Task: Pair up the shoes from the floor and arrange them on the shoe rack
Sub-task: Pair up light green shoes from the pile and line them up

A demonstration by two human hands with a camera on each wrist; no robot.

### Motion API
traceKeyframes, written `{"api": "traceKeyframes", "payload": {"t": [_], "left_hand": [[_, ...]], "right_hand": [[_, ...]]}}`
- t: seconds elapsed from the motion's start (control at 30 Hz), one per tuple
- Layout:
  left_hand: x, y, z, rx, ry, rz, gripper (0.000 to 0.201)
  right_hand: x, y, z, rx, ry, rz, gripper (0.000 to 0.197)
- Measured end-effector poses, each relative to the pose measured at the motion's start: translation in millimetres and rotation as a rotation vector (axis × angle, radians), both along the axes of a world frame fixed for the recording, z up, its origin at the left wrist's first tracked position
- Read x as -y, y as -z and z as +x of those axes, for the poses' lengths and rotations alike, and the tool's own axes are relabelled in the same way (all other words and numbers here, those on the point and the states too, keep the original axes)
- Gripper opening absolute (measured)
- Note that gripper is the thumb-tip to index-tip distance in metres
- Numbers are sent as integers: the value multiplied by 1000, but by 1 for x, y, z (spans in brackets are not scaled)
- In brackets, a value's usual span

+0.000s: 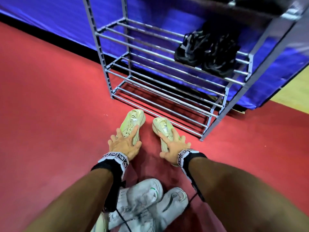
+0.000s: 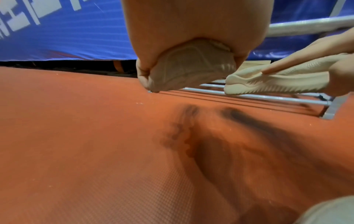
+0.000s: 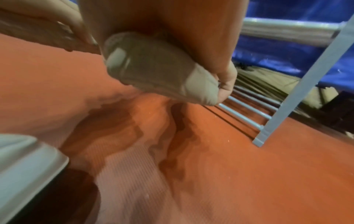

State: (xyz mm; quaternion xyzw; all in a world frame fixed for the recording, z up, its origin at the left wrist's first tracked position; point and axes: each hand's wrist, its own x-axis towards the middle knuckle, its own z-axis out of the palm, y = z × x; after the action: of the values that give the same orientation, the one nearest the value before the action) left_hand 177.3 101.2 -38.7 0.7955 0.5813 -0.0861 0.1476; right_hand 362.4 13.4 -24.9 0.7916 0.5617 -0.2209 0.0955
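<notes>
Red textured floor mat (image 1: 50, 114) across the near ground. Blue tarpaulin wall (image 1: 50, 15) along the far side, black strip (image 1: 41, 36) at its foot. Patch of yellowish flooring (image 1: 291, 91) at far right. Even overhead light, soft shadows.

We see a red floor (image 1: 50, 114) carrying a grey shoe rack (image 1: 167, 91) and white shoes (image 1: 147, 203); on a rack shelf sits a black pair (image 1: 207, 51)

Bare arms, no sleeves. A black band (image 1: 108, 166) on the left wrist, a black band (image 1: 194, 157) on the right, each edged with white blocks of black square marks. Thin black cable (image 1: 121, 218) hanging under the left arm.
</notes>
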Motion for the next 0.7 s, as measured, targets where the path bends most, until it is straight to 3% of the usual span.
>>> {"api": "traceKeyframes", "payload": {"t": [0.23,0.4,0.7], "left_hand": [[-2,-60,-23,48,-88,105,67],[-10,-115,-33,82,-121,182,66],[-35,-177,-23,127,-129,317,61]], "right_hand": [[-22,-55,-27,53,-214,94,87],[-39,-104,-42,68,-209,193,87],[-55,-177,-38,98,-137,348,85]]}}
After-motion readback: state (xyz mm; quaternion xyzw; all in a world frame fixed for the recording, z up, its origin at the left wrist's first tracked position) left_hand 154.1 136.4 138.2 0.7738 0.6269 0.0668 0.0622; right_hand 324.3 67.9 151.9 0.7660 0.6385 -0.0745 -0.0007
